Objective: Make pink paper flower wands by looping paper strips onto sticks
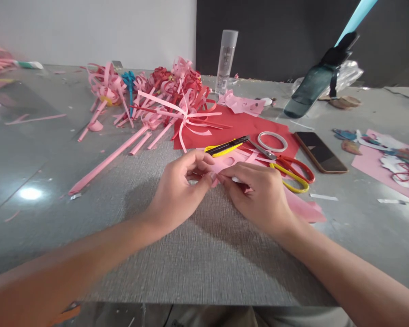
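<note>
My left hand [186,181] and my right hand [259,190] meet just above the table, fingertips nearly touching. Thumb and fingers of both are pinched on a small piece of pink paper [216,182], mostly hidden by the fingertips. Something small and white [236,180] shows under my right fingers; I cannot make out what it is. Directly beyond the hands lie a black and yellow box cutter [226,146], scissors [289,175] with red and yellow handles, and a roll of white tape [272,141]. Pink paper [305,206] sticks out beside my right wrist.
Curled paper flowers [157,91] on rolled pink stems are heaped at the back left. A red sheet [231,125], a clear bottle [226,61], a phone [321,152] and a dark water bottle [313,86] stand or lie beyond. Pink paper with cutouts [391,159] is at right.
</note>
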{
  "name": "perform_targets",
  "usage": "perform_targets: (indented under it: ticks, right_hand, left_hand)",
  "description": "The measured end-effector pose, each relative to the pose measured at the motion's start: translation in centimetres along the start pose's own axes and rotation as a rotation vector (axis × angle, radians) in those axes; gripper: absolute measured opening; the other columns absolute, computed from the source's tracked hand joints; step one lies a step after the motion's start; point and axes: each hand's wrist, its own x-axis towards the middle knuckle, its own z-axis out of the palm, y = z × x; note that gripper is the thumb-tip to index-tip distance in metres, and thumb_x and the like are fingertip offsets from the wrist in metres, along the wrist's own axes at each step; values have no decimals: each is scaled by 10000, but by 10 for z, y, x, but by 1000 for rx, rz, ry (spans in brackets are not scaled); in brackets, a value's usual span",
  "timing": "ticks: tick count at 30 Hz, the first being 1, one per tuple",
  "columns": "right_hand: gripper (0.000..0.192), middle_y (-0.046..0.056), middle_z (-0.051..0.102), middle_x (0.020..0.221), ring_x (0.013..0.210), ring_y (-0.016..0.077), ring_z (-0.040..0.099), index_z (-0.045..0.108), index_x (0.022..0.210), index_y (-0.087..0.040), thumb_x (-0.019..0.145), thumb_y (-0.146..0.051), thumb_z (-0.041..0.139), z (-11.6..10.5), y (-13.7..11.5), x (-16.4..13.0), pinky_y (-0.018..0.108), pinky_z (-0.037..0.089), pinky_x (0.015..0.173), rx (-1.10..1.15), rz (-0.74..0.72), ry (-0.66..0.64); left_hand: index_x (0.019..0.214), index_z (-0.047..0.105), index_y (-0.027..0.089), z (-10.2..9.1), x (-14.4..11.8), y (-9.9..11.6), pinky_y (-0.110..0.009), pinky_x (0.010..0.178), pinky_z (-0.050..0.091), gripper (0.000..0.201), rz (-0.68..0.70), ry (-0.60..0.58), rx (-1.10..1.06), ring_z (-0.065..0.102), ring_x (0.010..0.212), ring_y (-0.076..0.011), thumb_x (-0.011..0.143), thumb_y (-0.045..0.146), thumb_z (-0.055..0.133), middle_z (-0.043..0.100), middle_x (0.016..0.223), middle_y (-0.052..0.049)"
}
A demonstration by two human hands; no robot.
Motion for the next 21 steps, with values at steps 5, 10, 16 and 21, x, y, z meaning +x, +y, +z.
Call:
perform_targets:
  ticks: [5,10,16,21]
  right_hand:
    - [253,31,760,804,694,150,660,752,907,-204,957,-119,519,3,9,-2,293,479,648,-144,-190,49]
    - [221,24,758,801,688,156,653,736,931,-214,949,-106,544,3,17,-2,306,479,642,-268,-353,110]
    - [193,25,755,774,639,156,640,724,968,-184,902,-39,615,1,21,2,312,491,621,-265,-506,212]
    - [202,37,769,799,671,166,676,724,999,-176,907,-24,629,2,20,3,308,509,625,-227,-507,213]
  left_hand:
    - [927,636,188,2,5,2,-265,739,543,90,-77,0,-190,660,750,-136,886,188,715,668,782,4]
    - [901,647,176,2,6,0,-253,713,534,135,-142,20,-273,656,739,-126,831,173,762,675,790,5]
    - [867,636,161,1,7,2,-259,707,537,135,-171,32,-318,658,708,-121,820,167,762,674,759,8]
    - [869,634,150,1,6,4,-257,723,546,136,-185,43,-335,685,717,-127,820,165,759,677,751,8]
